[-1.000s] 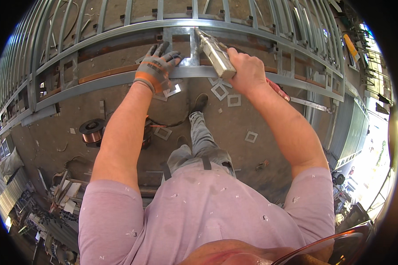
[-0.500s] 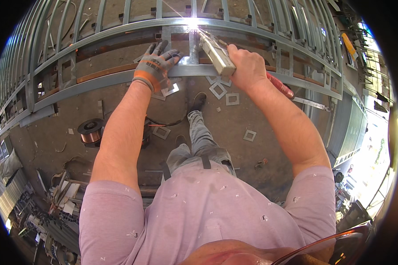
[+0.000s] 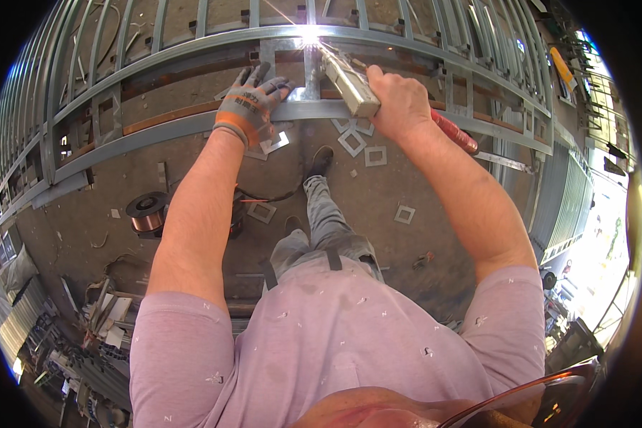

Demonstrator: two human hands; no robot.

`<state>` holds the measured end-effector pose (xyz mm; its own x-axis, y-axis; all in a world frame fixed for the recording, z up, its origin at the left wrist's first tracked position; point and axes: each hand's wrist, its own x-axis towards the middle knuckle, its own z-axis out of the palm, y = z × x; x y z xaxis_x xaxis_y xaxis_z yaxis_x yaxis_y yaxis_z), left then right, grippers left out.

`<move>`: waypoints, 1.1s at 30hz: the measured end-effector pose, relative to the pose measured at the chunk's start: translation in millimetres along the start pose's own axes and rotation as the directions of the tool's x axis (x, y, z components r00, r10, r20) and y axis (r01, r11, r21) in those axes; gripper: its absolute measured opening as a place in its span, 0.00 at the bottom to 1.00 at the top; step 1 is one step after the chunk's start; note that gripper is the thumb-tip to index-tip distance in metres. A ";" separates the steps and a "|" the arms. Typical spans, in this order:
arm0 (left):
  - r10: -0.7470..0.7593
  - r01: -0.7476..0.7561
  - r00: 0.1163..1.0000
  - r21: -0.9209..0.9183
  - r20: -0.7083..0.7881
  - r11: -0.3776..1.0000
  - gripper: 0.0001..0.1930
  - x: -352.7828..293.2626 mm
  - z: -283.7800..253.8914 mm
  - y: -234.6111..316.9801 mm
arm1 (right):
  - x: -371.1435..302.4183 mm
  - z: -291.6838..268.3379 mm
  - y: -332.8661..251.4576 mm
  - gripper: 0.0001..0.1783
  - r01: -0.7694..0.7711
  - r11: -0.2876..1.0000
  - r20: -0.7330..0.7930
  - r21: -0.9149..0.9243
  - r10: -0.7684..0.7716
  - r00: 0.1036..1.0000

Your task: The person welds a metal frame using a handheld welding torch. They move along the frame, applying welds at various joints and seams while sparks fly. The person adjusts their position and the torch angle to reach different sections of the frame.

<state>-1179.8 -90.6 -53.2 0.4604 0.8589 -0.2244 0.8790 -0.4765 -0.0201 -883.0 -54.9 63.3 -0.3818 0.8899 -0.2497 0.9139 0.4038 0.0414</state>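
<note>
A bright arc with sparks burns on the upper rail of a galvanized steel frame (image 3: 167, 128), where an upright meets it. My right hand (image 3: 402, 105), bare, is closed around a welding torch (image 3: 351, 84); its nozzle points up and left into the glare. The torch's boxy pale metal part faces me, and a red ribbed sleeve (image 3: 453, 131) trails behind my wrist. Over the lower rail, left of the arc, my left hand (image 3: 248, 105) wears a grey and orange glove. Its fingers are stretched out and slightly spread. The glare hides the joint itself.
Square metal plates with cut-out centres (image 3: 375, 156) lie on the floor near my feet. A spool of copper-coloured wire (image 3: 148, 214) stands at left, with a dark cable beside it. Scrap and metal stock (image 3: 107, 321) pile up at lower left. Corrugated sheets (image 3: 567, 203) stand at right.
The arc keeps burning in nearly the same place. My right hand and the torch have shifted very slightly upward in the picture; my left hand stays on the frame.
</note>
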 end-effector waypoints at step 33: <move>-0.005 0.009 0.999 -0.112 0.037 0.994 0.41 -1.2 -9.6 -0.2 | -13.6 -13.6 25.9 0.22 0.043 0.995 -0.086 0.087 -0.035 0.996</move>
<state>-1179.4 -89.8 -43.5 0.4515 0.8535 -0.2600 0.8913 -0.4449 0.0874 -855.9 -53.7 80.9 -0.4243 0.8901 -0.1664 0.9053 0.4214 -0.0541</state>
